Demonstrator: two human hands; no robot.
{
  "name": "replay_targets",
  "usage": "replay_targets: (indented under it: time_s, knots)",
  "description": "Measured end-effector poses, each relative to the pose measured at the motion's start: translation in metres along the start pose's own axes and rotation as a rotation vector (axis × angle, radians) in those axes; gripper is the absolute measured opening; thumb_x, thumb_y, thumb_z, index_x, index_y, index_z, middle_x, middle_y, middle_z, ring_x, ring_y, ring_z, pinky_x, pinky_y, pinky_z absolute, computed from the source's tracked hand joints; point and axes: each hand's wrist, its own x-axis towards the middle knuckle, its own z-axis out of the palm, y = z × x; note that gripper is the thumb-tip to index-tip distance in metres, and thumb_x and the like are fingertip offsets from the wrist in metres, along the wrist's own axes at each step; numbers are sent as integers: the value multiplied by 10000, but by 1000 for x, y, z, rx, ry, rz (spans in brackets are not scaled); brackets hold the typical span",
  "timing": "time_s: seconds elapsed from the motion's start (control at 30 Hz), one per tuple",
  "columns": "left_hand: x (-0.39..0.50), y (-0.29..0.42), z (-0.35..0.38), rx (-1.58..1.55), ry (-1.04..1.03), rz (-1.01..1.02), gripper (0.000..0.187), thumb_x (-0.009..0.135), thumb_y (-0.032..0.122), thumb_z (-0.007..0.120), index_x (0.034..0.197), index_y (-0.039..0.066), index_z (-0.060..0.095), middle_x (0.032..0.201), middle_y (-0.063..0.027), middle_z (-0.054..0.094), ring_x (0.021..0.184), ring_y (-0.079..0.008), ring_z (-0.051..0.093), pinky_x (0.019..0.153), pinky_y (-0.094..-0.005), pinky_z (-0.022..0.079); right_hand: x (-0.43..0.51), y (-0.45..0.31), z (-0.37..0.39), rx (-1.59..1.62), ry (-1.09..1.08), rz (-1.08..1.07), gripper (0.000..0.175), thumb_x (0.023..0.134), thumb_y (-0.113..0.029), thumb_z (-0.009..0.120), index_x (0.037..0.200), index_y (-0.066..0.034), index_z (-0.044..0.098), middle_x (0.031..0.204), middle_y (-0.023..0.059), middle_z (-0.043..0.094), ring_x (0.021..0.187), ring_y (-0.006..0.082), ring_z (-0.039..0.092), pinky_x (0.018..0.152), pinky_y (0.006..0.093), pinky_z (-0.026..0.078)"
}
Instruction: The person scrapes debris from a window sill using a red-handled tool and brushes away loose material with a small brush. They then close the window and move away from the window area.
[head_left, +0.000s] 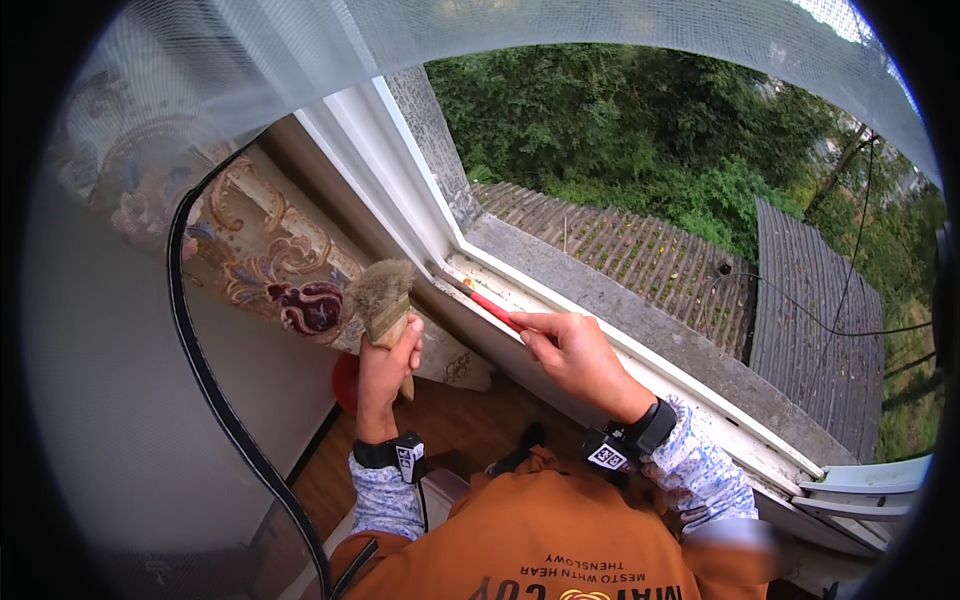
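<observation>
My left hand (386, 367) grips the wooden handle of a wide flat bristle brush (382, 289), its grey bristles pointing up and away from the sill. In my right hand (574, 352) is a slim tool with a red handle (495, 310). Its dark tip reaches into the inner corner of the white window track (555, 300), where dirt specks lie along the channel. The exact kind of tip is too small to tell. A small orange bit (469, 283) lies in the track beside the tool's tip.
A patterned curtain (300, 277) hangs left of the window, and sheer mesh (300, 45) crosses the top. A black-edged strap or cord (187, 300) runs down the left. Below is a red container (345, 381) on the wood floor. Outside are a concrete ledge (600, 285) and corrugated roofs (622, 247).
</observation>
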Motion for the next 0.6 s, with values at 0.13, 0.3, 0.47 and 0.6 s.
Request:
replay_targets:
  time_s: [0.13,0.3,0.47,0.6]
  knots:
    - [-4,1,-2,6,11,14,117,957,126,670,1025,43,625,714,-6,593,500,-43,492,416,-196,326,-12,-2,3,71,53,-24,314,956,-80,591,1255,-41,680,744,56,659,657,104,586,614,290,485]
    - [-10,1,-5,-4,37,4,116,955,116,670,1020,32,624,712,-4,591,501,-45,489,422,-196,332,-36,-3,-4,244,222,-16,304,983,-50,576,1270,-28,674,751,-9,639,636,44,525,559,229,424]
    - [-15,2,-3,-1,25,1,92,951,102,666,1000,33,631,712,-1,590,504,-45,488,432,-199,343,-30,11,-46,958,365,332,428,1035,-92,488,1451,4,461,811,27,572,566,31,425,464,188,342]
    - [-11,6,5,4,-18,12,80,947,108,670,980,41,640,709,1,589,503,-46,486,443,-209,354,-39,18,-63,1072,94,515,457,1044,-94,461,1482,14,390,827,32,541,511,34,352,429,194,299]
